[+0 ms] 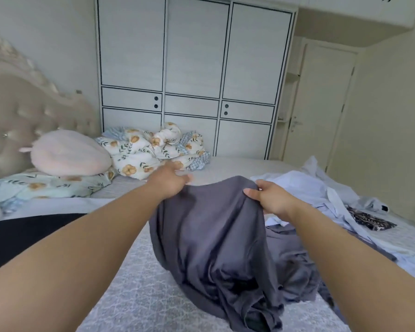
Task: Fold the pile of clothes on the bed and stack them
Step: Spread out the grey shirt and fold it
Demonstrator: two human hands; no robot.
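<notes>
A dark grey garment (209,226) hangs lifted above the bed (139,293), its lower part bunched on the sheet. My right hand (271,200) pinches its top right edge. My left hand (170,178) is at the top left edge, with the fingers reaching past the cloth; its grip is partly hidden. To the right lies a pile of light blue clothes (321,192) with a dark patterned piece (369,219) beside it.
A pink cushion (70,154) and a floral duvet (153,149) lie at the head of the bed by the tufted headboard (17,116). A black cloth (22,236) lies at the left. A white wardrobe (194,68) and a door (321,104) stand behind.
</notes>
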